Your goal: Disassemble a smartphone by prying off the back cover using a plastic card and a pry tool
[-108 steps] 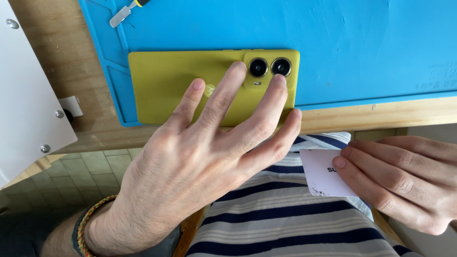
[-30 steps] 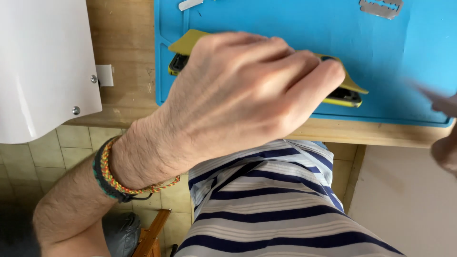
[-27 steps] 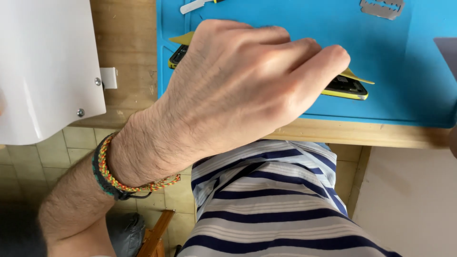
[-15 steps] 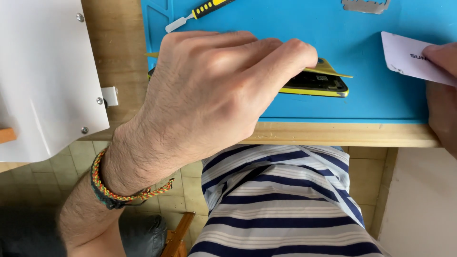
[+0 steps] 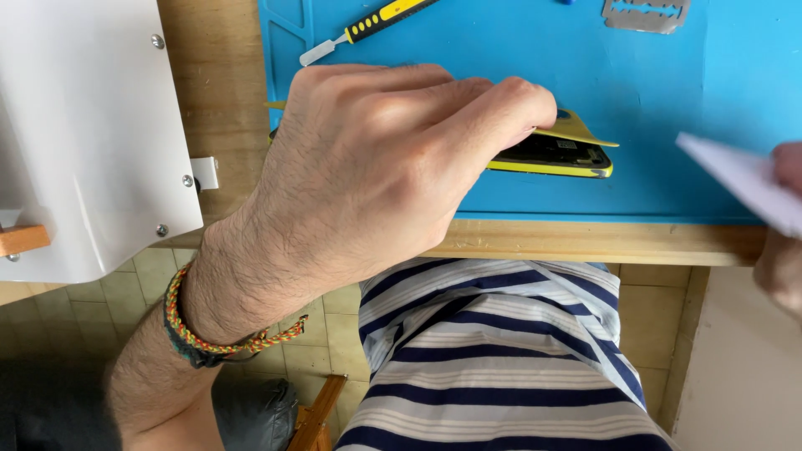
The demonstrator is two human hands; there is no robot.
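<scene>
Pinning the phone [image 5: 551, 156] to the blue mat [image 5: 668, 100], your left hand [image 5: 376, 175] lifts its yellow back cover [image 5: 581, 132] ajar, while your right hand [image 5: 781, 225] pinches a white card [image 5: 735, 179] nearby.

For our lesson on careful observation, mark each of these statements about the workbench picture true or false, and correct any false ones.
1. The left hand rests on a yellow phone lying on the blue mat. True.
2. The phone's back cover is lifted at one end. True.
3. The right hand holds a screwdriver. False: it holds a white card.
4. The yellow-handled tool lies on the floor. False: it lies on the mat.
5. A braided bracelet is on the left wrist. True.
</scene>
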